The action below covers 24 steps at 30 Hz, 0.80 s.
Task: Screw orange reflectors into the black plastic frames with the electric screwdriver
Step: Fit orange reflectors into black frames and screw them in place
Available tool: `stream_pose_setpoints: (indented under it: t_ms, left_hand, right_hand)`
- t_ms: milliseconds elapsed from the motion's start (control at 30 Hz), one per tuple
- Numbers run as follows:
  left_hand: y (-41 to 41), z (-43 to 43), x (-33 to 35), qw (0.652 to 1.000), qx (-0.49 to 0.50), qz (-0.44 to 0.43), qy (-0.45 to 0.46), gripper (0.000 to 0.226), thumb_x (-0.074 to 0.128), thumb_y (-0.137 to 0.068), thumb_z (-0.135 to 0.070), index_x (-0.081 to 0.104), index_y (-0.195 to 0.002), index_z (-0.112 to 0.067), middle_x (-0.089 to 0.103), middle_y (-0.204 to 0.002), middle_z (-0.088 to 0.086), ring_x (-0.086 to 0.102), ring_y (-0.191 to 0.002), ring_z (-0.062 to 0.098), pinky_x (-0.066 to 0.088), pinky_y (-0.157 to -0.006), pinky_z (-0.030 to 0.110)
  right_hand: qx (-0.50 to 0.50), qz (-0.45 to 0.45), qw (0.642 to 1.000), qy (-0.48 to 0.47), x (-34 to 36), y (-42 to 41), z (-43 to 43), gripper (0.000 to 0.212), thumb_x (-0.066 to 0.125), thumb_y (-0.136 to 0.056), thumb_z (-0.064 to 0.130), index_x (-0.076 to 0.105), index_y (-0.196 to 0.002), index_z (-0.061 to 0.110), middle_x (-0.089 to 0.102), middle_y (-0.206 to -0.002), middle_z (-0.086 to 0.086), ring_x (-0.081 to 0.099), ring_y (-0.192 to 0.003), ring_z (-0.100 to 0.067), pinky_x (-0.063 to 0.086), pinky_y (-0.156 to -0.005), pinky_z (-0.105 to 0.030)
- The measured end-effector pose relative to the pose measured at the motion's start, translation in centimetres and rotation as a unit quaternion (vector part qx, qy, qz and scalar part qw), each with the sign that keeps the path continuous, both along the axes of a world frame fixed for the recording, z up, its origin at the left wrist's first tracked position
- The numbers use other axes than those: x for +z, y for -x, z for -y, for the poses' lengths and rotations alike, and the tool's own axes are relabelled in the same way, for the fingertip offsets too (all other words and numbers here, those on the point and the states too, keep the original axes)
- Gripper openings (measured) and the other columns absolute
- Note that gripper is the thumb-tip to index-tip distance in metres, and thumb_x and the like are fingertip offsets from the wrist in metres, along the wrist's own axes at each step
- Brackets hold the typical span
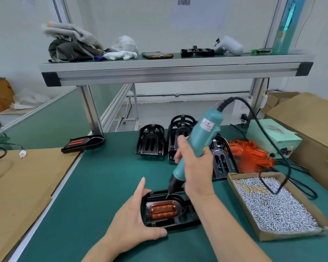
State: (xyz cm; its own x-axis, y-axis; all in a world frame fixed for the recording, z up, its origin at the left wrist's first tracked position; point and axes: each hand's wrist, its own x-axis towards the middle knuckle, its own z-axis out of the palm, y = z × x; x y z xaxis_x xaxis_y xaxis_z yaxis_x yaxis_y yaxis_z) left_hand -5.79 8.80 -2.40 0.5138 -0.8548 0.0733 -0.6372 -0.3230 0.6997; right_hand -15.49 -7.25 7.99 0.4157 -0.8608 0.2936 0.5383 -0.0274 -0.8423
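A small factory assembly station: a green-matted bench (106, 178) under an aluminium-profile shelf (174, 69), a cardboard tray of loose silver screws (273, 207), stacked black plastic frames (151, 140), and a heap of orange reflectors (252, 154).

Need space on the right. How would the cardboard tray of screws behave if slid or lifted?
The cardboard tray probably feels heavy, being heaped with screws. Its thin walls may sag when lifted. The cable looping into it could snag.

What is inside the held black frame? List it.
An orange reflector lies recessed in the black frame; the electric screwdriver tip meets its far edge. Any screw beneath is hidden.
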Motion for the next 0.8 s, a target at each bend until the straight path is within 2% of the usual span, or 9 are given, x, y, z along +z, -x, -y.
stream_pose_setpoints:
  t_ms: [233, 367, 567, 800]
  left_hand:
    - [-0.1, 0.1, -0.2, 1.0, 0.012, 0.002, 0.007, 0.142, 0.08, -0.046, -0.076, -0.019, -0.146, -0.058, 0.034, -0.142, -0.039, 0.049, -0.123, -0.009, 0.042, -0.099, 0.018]
    - [-0.2, 0.1, -0.2, 1.0, 0.012, 0.005, 0.011, 0.14, 0.079, -0.049, -0.076, -0.022, -0.145, -0.059, 0.029, -0.14, -0.044, 0.047, -0.125, -0.008, 0.04, -0.098, 0.016]
    - [-0.2, 0.0, -0.2, 1.0, 0.017, 0.004, 0.012, 0.138, 0.079, -0.05, -0.074, -0.02, -0.145, -0.059, 0.026, -0.136, -0.05, 0.043, -0.124, -0.014, 0.036, -0.093, 0.011]
    - [-0.2, 0.1, -0.1, 1.0, 0.027, 0.002, 0.01, 0.138, 0.08, -0.049, -0.074, -0.018, -0.146, -0.059, 0.029, -0.137, -0.048, 0.045, -0.124, -0.012, 0.039, -0.097, 0.016]
  right_hand:
    - [-0.122, -0.007, 0.983, -0.136, -1.8, 3.3, 5.8, 0.023, 0.065, -0.097, 0.034, 0.053, -0.105, 0.016, 0.06, -0.057, 0.009, 0.055, -0.051, -0.006, 0.049, -0.052, -0.023]
    - [-0.163, -0.024, 0.967, -0.195, -3.3, 4.8, 8.1, 0.029, 0.059, -0.1, 0.036, 0.048, -0.115, 0.013, 0.062, -0.068, 0.0, 0.059, -0.055, -0.009, 0.051, -0.058, -0.027]
    - [-0.199, -0.077, 0.951, -0.226, -5.1, 6.9, 10.0, 0.034, 0.057, -0.101, 0.04, 0.043, -0.121, 0.016, 0.067, -0.086, -0.009, 0.063, -0.07, -0.016, 0.052, -0.064, -0.031]
    - [-0.194, -0.125, 0.944, -0.235, -5.8, 8.5, 11.3, 0.039, 0.058, -0.101, 0.031, 0.04, -0.128, 0.009, 0.066, -0.092, -0.013, 0.065, -0.071, -0.018, 0.052, -0.065, -0.032]
